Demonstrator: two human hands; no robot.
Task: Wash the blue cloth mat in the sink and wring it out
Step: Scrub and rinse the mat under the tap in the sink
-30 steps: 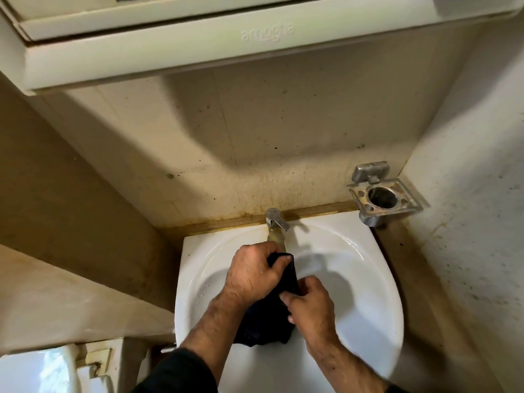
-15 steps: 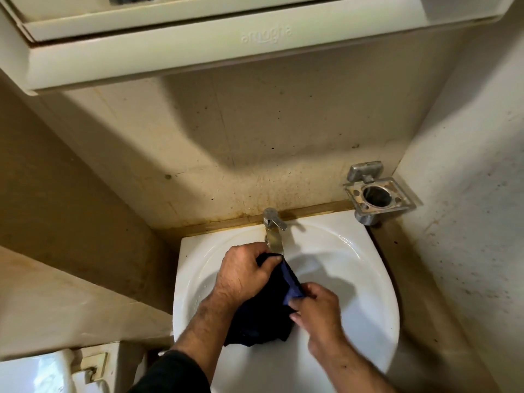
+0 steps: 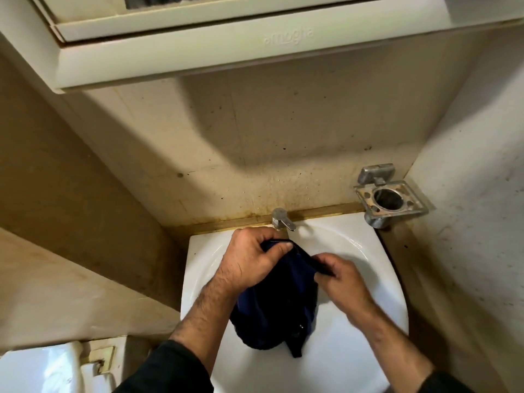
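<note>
We see the blue cloth mat (image 3: 276,304) bunched up and hanging over the white sink (image 3: 354,336), dark navy, almost black in its folds. We hold its top edge stretched between our left hand (image 3: 249,262) and right hand (image 3: 338,275), just below the tap. Its lower end droops into the basin in a rumpled point.

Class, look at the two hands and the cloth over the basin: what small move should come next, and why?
Probably a twist in opposite directions. The left hand and right hand each grip the top edge of the blue cloth mat, which hangs bunched over the sink, under the tap.
</note>
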